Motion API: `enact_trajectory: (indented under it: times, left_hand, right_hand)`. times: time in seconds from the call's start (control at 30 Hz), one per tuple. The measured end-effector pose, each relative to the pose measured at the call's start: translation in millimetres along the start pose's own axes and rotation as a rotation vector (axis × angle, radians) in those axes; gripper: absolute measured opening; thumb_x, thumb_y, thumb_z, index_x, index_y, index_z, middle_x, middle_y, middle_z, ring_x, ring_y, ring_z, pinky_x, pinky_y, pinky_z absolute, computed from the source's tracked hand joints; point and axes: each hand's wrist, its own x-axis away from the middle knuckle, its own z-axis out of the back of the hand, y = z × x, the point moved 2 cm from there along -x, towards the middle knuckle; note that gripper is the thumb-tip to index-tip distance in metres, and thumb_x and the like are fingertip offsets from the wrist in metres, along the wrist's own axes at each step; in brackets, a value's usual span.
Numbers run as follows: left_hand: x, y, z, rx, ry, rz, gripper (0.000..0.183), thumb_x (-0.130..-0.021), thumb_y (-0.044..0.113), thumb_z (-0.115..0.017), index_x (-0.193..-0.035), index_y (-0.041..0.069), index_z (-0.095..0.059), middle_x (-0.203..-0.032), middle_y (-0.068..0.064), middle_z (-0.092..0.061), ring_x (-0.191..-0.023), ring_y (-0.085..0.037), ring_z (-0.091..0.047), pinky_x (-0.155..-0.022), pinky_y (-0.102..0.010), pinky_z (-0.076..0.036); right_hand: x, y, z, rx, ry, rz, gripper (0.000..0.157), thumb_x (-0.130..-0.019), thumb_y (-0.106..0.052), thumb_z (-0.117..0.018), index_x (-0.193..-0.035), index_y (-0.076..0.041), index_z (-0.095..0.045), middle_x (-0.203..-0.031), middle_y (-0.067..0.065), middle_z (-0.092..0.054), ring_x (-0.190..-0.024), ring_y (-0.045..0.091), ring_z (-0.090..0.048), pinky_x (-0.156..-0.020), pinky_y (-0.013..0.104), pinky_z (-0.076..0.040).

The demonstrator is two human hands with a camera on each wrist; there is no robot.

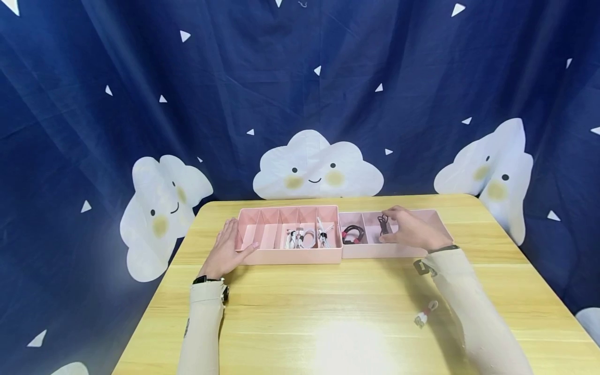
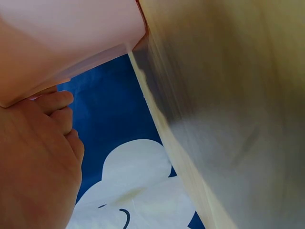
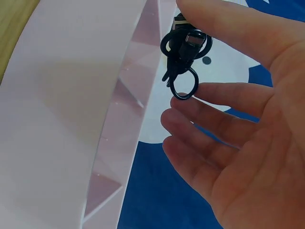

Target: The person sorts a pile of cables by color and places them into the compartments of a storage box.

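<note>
My right hand (image 1: 413, 230) is over the pale pink divided box (image 1: 384, 251), pinching a bundled black cable (image 1: 384, 224) between thumb and fingers. In the right wrist view the black cable (image 3: 183, 50) shows its loops and metal plug ends, held above the box rim. My left hand (image 1: 224, 255) rests against the left end of the pink divided box (image 1: 290, 257), its fingers along the end wall and its thumb stretched over the front rim. Bundled white cables (image 1: 300, 238) lie in the right-hand compartments of that box. A coiled black cable (image 1: 352, 234) with red parts occupies the pale box's left compartment.
A small bundled white cable (image 1: 425, 313) with a red tie lies on the wooden table (image 1: 281, 302), near my right forearm. Both boxes stand end to end toward the table's back edge. A dark blue curtain (image 1: 225, 104) with clouds hangs behind.
</note>
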Motion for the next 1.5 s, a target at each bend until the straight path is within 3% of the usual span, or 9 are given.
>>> enact_trajectory:
  times: [0.67,1.0,1.13,1.27,1.5]
  left_hand:
    - [1.4,-0.1,-0.2,0.007,-0.009,0.006,0.117,-0.092,0.074,-0.056,-0.165,-0.001,-0.004,-0.175,-0.019,-0.003,-0.164,-0.036,0.001,-0.131,-0.062,-0.007]
    - [0.8,0.9,0.5,0.003,-0.005,0.001,0.116,-0.093,0.071,-0.058,-0.164,-0.003,-0.005,-0.175,-0.021,-0.005,-0.164,-0.037,0.0,-0.132,-0.061,-0.007]
    - [0.5,0.5,0.7,-0.002,0.0,0.001,0.116,-0.093,0.072,-0.058,-0.164,-0.003,-0.006,-0.174,-0.021,-0.006,-0.163,-0.038,-0.002,-0.132,-0.061,-0.008]
    - [1.1,-0.4,0.3,0.001,0.004,0.002,0.116,-0.093,0.072,-0.058,-0.164,-0.003,-0.006,-0.175,-0.02,-0.006,-0.163,-0.039,-0.003,-0.131,-0.062,-0.009]
    - [1.3,0.0,0.0,0.004,0.004,-0.001,0.116,-0.092,0.074,-0.056,-0.165,-0.002,-0.007,-0.175,-0.019,-0.005,-0.164,-0.037,-0.002,-0.131,-0.062,-0.009]
  right_hand:
    - [-6.6,3.6,-9.6,0.062,-0.013,-0.05,0.071,-0.087,-0.027,-0.083,-0.141,0.01,-0.056,-0.138,0.032,-0.059,-0.13,0.052,-0.051,-0.113,0.068,-0.04]
    - [-6.4,4.0,-11.4,0.09,0.025,0.029,0.055,-0.086,-0.026,-0.084,-0.128,0.006,-0.067,-0.117,0.025,-0.069,-0.108,0.04,-0.065,-0.096,0.056,-0.054]
    - [-8.3,4.1,-12.6,0.092,0.01,0.004,0.059,-0.086,-0.026,-0.084,-0.131,0.006,-0.065,-0.109,0.02,-0.069,-0.102,0.037,-0.062,-0.092,0.055,-0.053]
    - [-9.5,3.8,-13.5,0.099,-0.002,-0.021,0.062,-0.087,-0.027,-0.084,-0.135,0.006,-0.063,-0.113,0.021,-0.068,-0.106,0.038,-0.06,-0.097,0.058,-0.05]
    - [-12.8,4.0,-14.9,0.099,0.013,0.028,0.056,-0.084,-0.025,-0.086,-0.128,0.005,-0.067,-0.106,0.018,-0.07,-0.1,0.037,-0.062,-0.092,0.055,-0.051]
